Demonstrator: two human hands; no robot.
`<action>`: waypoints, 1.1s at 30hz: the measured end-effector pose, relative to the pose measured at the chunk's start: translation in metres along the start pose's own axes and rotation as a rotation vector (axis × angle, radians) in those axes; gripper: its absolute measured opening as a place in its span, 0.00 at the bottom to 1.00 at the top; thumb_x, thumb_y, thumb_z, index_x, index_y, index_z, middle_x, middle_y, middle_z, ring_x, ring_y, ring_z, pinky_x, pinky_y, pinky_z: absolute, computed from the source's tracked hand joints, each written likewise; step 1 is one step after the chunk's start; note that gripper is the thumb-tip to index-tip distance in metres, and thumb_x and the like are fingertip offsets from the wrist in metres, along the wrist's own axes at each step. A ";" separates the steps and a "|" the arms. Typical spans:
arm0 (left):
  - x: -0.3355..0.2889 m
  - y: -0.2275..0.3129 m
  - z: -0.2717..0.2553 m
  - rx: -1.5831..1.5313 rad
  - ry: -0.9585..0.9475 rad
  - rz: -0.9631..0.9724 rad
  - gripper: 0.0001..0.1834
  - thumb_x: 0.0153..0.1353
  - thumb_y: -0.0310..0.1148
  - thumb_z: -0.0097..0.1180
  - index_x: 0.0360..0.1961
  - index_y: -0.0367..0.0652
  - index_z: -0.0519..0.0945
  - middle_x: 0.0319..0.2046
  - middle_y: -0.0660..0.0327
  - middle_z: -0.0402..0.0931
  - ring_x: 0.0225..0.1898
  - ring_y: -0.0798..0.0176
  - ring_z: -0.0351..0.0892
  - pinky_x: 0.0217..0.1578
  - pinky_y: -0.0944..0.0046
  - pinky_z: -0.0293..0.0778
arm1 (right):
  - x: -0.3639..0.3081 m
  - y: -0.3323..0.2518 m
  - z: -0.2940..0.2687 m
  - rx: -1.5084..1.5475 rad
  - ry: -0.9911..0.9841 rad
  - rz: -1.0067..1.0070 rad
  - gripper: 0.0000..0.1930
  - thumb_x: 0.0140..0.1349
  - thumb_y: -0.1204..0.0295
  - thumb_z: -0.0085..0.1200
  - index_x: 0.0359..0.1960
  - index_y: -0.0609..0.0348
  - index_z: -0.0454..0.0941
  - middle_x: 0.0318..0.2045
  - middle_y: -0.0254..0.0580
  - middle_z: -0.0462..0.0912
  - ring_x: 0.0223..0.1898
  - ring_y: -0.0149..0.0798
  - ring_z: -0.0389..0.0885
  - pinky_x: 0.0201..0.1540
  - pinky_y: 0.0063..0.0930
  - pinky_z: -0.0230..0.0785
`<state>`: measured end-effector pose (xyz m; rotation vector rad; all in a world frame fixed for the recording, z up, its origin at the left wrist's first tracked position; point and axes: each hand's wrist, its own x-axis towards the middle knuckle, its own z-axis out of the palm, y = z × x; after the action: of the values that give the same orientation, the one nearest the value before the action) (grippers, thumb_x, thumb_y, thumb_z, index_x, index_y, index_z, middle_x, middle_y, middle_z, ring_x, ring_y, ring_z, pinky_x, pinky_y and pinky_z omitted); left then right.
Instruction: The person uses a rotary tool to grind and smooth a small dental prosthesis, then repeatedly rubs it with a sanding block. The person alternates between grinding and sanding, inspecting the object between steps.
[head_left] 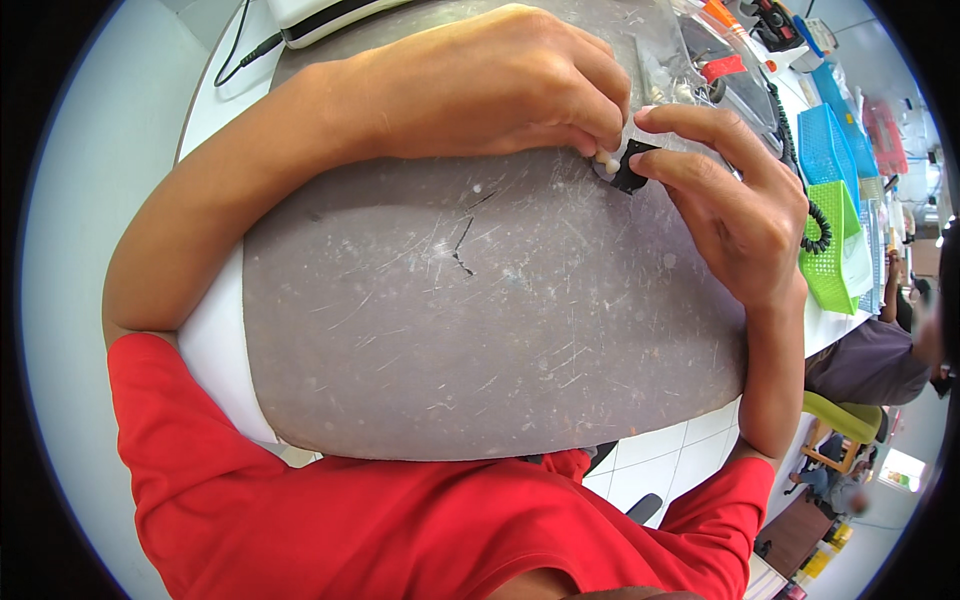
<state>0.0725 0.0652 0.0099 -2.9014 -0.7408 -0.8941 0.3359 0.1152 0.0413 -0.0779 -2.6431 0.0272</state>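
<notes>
Both hands meet over the far right part of a scratched grey-brown work mat (450, 330). My left hand (520, 85) has its fingers curled, its tips pinching at small cream tooth-shaped pieces (606, 160). Those pieces lie against a small flat black piece (628, 172). My right hand (745, 195) reaches in from the right, with the thumb over the black piece's edge and the index finger near its top corner. The curled fingers partly cover the cream pieces.
A clear plastic box (715, 65) with small items stands behind my right hand. Farther right are a green basket (828, 250), a blue basket (828, 140) and a black coiled cord (818, 228). A white device (325, 18) with a black cable stands far left. A person (870, 365) sits at right.
</notes>
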 end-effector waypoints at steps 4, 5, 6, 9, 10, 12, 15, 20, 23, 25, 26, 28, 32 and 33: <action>0.002 0.014 0.001 0.053 0.059 -0.061 0.03 0.59 0.26 0.67 0.35 0.40 0.87 0.43 0.57 0.86 0.44 0.55 0.87 0.47 0.60 0.84 | 0.001 0.000 -0.001 0.003 -0.010 -0.002 0.11 0.52 0.84 0.67 0.37 0.59 0.87 0.46 0.45 0.88 0.40 0.45 0.89 0.39 0.32 0.81; 0.002 0.015 0.001 0.054 0.059 -0.066 0.03 0.59 0.26 0.67 0.35 0.40 0.87 0.43 0.57 0.86 0.44 0.55 0.87 0.47 0.60 0.84 | 0.001 0.000 0.000 0.003 -0.007 -0.007 0.11 0.52 0.84 0.67 0.37 0.59 0.87 0.46 0.45 0.88 0.40 0.45 0.89 0.39 0.32 0.81; 0.002 0.015 0.001 0.054 0.059 -0.071 0.03 0.59 0.26 0.67 0.35 0.40 0.87 0.43 0.57 0.86 0.44 0.55 0.87 0.46 0.60 0.84 | 0.001 0.001 0.000 0.003 -0.003 -0.012 0.11 0.52 0.84 0.66 0.38 0.59 0.87 0.46 0.45 0.88 0.40 0.44 0.89 0.38 0.32 0.81; 0.002 0.016 0.001 0.048 0.055 -0.078 0.03 0.59 0.26 0.67 0.35 0.41 0.87 0.43 0.57 0.86 0.44 0.55 0.87 0.46 0.60 0.84 | 0.002 0.000 0.001 -0.001 0.001 -0.016 0.11 0.52 0.83 0.66 0.38 0.59 0.87 0.46 0.45 0.88 0.40 0.44 0.89 0.39 0.32 0.81; 0.002 0.016 0.000 0.045 0.053 -0.079 0.03 0.59 0.26 0.67 0.35 0.41 0.87 0.43 0.57 0.85 0.43 0.55 0.87 0.46 0.60 0.84 | 0.002 0.000 0.002 -0.002 0.002 -0.015 0.12 0.52 0.83 0.66 0.38 0.59 0.87 0.46 0.45 0.88 0.40 0.44 0.89 0.39 0.32 0.81; 0.002 0.016 0.000 0.054 0.048 -0.077 0.03 0.59 0.26 0.67 0.35 0.41 0.87 0.43 0.57 0.85 0.43 0.55 0.87 0.46 0.60 0.84 | 0.002 0.000 0.002 -0.006 0.004 -0.021 0.11 0.53 0.84 0.66 0.38 0.58 0.88 0.46 0.45 0.88 0.40 0.44 0.89 0.39 0.31 0.81; 0.002 0.015 0.000 0.059 0.046 -0.075 0.03 0.59 0.26 0.67 0.35 0.42 0.87 0.43 0.58 0.85 0.44 0.54 0.87 0.46 0.59 0.84 | 0.001 0.002 0.003 -0.023 0.006 -0.043 0.13 0.53 0.83 0.68 0.41 0.59 0.87 0.46 0.45 0.88 0.40 0.44 0.89 0.40 0.31 0.82; 0.000 0.016 0.001 0.071 0.059 -0.081 0.03 0.59 0.26 0.68 0.35 0.41 0.87 0.44 0.58 0.85 0.44 0.53 0.87 0.47 0.59 0.83 | -0.001 -0.002 0.003 0.072 0.056 0.080 0.20 0.52 0.79 0.73 0.48 0.61 0.83 0.44 0.42 0.87 0.39 0.41 0.89 0.42 0.30 0.81; 0.002 0.019 0.000 0.025 0.042 -0.115 0.04 0.58 0.27 0.68 0.34 0.41 0.86 0.44 0.59 0.85 0.45 0.54 0.86 0.47 0.59 0.82 | -0.012 0.001 0.008 0.192 0.056 0.176 0.20 0.52 0.76 0.74 0.46 0.58 0.81 0.39 0.38 0.86 0.37 0.38 0.88 0.40 0.31 0.79; 0.004 0.020 -0.001 0.017 0.055 -0.126 0.04 0.58 0.27 0.69 0.34 0.41 0.86 0.44 0.58 0.85 0.45 0.54 0.86 0.47 0.58 0.81 | -0.011 -0.004 0.008 0.220 0.009 0.232 0.17 0.55 0.76 0.73 0.44 0.60 0.80 0.37 0.39 0.86 0.37 0.36 0.88 0.40 0.30 0.79; 0.005 0.017 -0.002 -0.046 0.048 -0.085 0.05 0.59 0.28 0.67 0.36 0.40 0.85 0.42 0.57 0.84 0.45 0.54 0.85 0.45 0.59 0.82 | -0.012 -0.004 0.009 0.227 0.009 0.229 0.16 0.55 0.77 0.72 0.44 0.60 0.79 0.37 0.39 0.86 0.37 0.37 0.88 0.40 0.30 0.78; 0.006 0.011 -0.003 -0.126 0.043 -0.049 0.06 0.61 0.29 0.66 0.38 0.39 0.85 0.41 0.55 0.83 0.45 0.54 0.85 0.44 0.59 0.82 | -0.013 -0.002 0.013 0.243 0.010 0.223 0.15 0.56 0.77 0.71 0.43 0.59 0.79 0.35 0.39 0.86 0.37 0.38 0.88 0.39 0.30 0.78; 0.002 0.021 0.006 -0.097 0.076 -0.161 0.06 0.58 0.27 0.68 0.35 0.40 0.85 0.43 0.57 0.84 0.45 0.52 0.84 0.47 0.56 0.79 | -0.011 -0.003 0.013 0.210 -0.014 0.182 0.14 0.57 0.78 0.70 0.41 0.59 0.78 0.33 0.40 0.85 0.35 0.39 0.88 0.39 0.30 0.78; 0.001 0.020 0.008 -0.110 0.078 -0.169 0.06 0.58 0.27 0.68 0.36 0.40 0.84 0.43 0.57 0.84 0.45 0.52 0.84 0.47 0.56 0.79 | -0.011 -0.005 0.014 0.220 -0.012 0.197 0.13 0.57 0.78 0.70 0.40 0.59 0.78 0.33 0.40 0.85 0.34 0.40 0.88 0.40 0.30 0.78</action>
<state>0.0862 0.0490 0.0062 -2.9111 -0.9719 -1.0912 0.3388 0.1096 0.0235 -0.2638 -2.6163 0.3839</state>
